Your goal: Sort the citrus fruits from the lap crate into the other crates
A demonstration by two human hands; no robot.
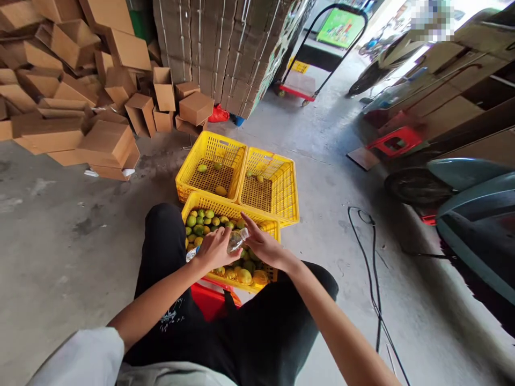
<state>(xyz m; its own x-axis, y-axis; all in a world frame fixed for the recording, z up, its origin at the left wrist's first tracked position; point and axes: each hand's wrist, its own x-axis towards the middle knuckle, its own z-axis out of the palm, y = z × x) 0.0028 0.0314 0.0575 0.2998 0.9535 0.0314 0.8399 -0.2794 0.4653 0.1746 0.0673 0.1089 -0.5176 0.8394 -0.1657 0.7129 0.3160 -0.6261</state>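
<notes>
My left hand (216, 248) is closed around a clear plastic bottle (235, 242), which lies tilted with its white cap (244, 233) pointing to the right. My right hand (263, 245) is beside the cap, its fingers stretched and apart; whether they touch the cap I cannot tell. Both hands are over a yellow plastic crate (229, 201) between my knees. Many round green and yellow fruits (196, 229), which look like citrus, fill it. Part of the bottle and some fruits are hidden by my hands.
Two more yellow crates, a left one (187, 169) and a right one (290, 185), hold a few fruits. Cardboard boxes (107, 142) are heaped at left. A trolley (300, 88) stands behind. A black cable (375, 268) and a scooter (475, 203) are at right.
</notes>
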